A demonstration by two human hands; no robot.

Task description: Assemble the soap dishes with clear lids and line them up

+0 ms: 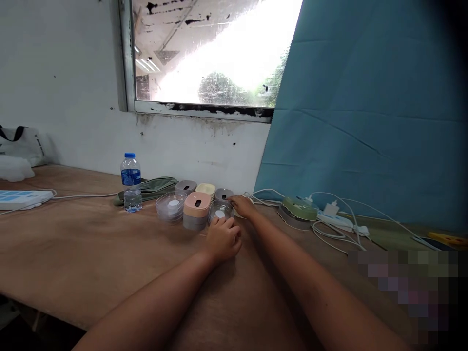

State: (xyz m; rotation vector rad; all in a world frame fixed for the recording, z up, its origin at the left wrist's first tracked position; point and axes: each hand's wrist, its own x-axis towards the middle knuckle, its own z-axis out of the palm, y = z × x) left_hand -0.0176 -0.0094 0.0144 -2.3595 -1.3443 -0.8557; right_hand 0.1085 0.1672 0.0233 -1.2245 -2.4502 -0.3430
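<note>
The left hand (224,240) bent, fingers curled at the clear tub (221,209); the right hand (243,206) reached farther, beside the grey tub (221,194). Whether either grip held anything, I couldn't tell.

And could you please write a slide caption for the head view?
A person's left hand and right hand at stacked clear, pink, grey and cream plastic containers on a brown tabletop.

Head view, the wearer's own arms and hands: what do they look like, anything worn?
Smooth left forearm and right forearm, both tapering to the wrist, sleeveless as far as visible. Five-fingered left hand and right hand ungloved; no watch or bracelet visible.
</note>
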